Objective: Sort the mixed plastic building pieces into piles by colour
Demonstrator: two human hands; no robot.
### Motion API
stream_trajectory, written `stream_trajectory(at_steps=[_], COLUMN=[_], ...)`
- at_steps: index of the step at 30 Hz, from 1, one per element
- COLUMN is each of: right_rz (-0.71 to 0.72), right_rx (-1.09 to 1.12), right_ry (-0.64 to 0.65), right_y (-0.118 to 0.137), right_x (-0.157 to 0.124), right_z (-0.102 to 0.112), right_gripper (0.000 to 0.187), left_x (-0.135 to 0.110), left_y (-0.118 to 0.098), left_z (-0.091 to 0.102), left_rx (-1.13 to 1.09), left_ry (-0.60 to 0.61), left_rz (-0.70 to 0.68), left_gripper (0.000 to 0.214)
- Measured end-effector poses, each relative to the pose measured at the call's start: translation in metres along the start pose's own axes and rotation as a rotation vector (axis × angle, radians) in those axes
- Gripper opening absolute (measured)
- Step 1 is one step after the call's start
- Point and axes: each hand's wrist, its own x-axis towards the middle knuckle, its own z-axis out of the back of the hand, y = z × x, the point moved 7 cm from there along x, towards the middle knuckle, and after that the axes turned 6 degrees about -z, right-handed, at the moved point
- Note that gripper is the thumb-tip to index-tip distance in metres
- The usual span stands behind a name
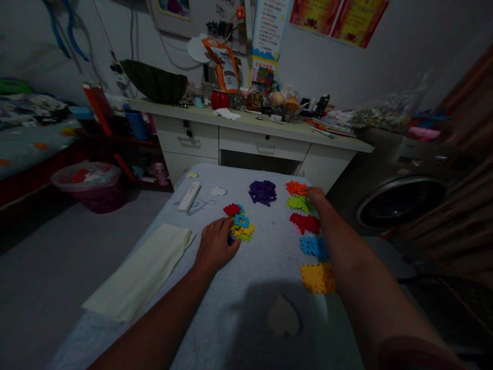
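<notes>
My left hand is curled around the left side of a mixed heap of small notched puzzle pieces in red, blue, yellow and purple. Its thumb is by the near edge of the heap. Farther right, my right hand is closed at the right edge of the orange puzzle pieces, and its other fingers are mostly hidden. Below that lie separate piles of green pieces, red pieces, blue pieces and yellow pieces. A purple pile sits at the back middle.
A pale blue cloth covers the table. At its left are a folded cream cloth and a white oblong box. A cluttered white desk stands behind, with a washing machine to the right and a bin at left.
</notes>
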Motion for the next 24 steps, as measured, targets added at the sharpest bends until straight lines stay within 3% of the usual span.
stream_trajectory(at_steps=[3, 9, 16, 24], right_rz=[-0.085, -0.124, -0.133, -0.081], right_rx=[0.037, 0.101, 0.075, 0.059], right_ry=[-0.01, -0.064, -0.045, -0.078], right_y=[-0.003, 0.006, 0.008, 0.026], right_x=[0.003, 0.009, 0.005, -0.016], right_z=[0.002, 0.002, -0.009, 0.013], right_gripper=[0.021, 0.033, 0.026, 0.042], left_x=[0.0, 0.0, 0.0, 0.0], left_y=[-0.001, -0.002, -0.001, -0.002], left_z=[0.001, 0.002, 0.002, 0.003], left_rx=[-0.007, 0.004, -0.004, -0.009], left_ry=[-0.008, -0.007, -0.003, -0.008], left_rz=[-0.004, 0.0, 0.005, 0.009], left_gripper=[0.056, 0.055, 0.056, 0.054])
